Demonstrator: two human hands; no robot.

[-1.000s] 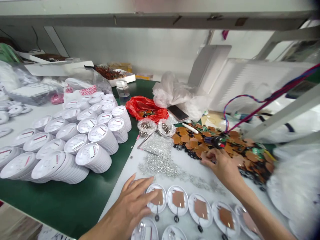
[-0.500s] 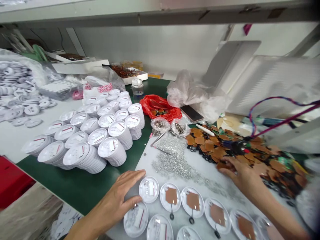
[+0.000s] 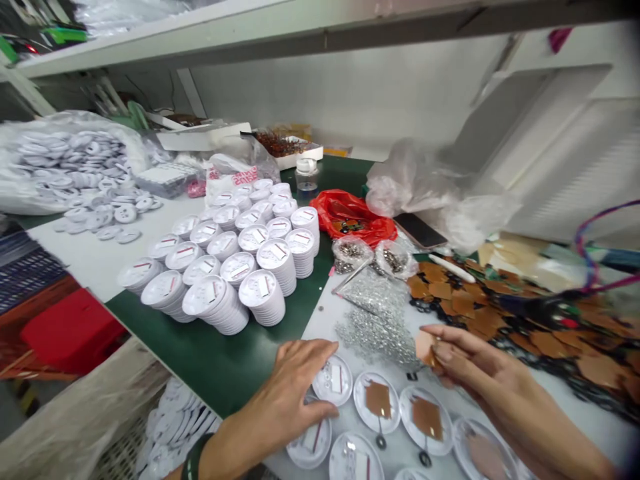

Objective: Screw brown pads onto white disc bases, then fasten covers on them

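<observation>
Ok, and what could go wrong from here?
The right hand holds a brown board close to the loose silver pieces, so a low sweep might scatter some. The board seems pinched by the fingers and could slip. Some stacks of white dishes lean a little; a bump from the left hand could perhaps topple one.

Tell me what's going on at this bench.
The right hand holds a small brown piece up in front of a pile of tiny shiny parts. The left hand is open at a white dish on which no brown piece shows; whether it touches is hard to tell. Neighbouring dishes have brown pieces on them, and stacked white dishes stand further left.
</observation>
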